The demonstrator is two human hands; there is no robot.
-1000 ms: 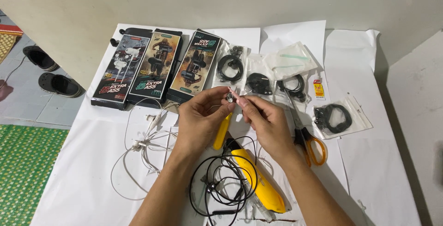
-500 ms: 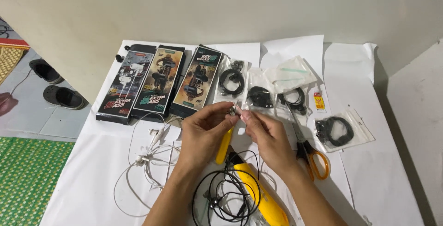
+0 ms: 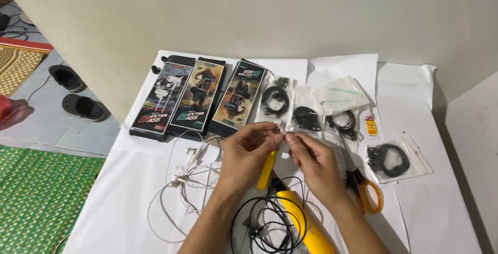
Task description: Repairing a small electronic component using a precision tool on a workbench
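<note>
Two sets of fingertips pinched on one tiny cable end (image 3: 281,132), held above mid-table: left hand (image 3: 249,153) and right hand (image 3: 311,160) both closed on it. Easily dropped into the black cable tangle (image 3: 267,223) nearer in; easily snagged on the yellow tool (image 3: 303,223) or the scissors (image 3: 365,189) to the right.

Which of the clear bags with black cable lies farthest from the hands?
The clear bag alone at the far right, beyond the orange-handled scissors. The other three sit side by side next to the boxes.
</note>
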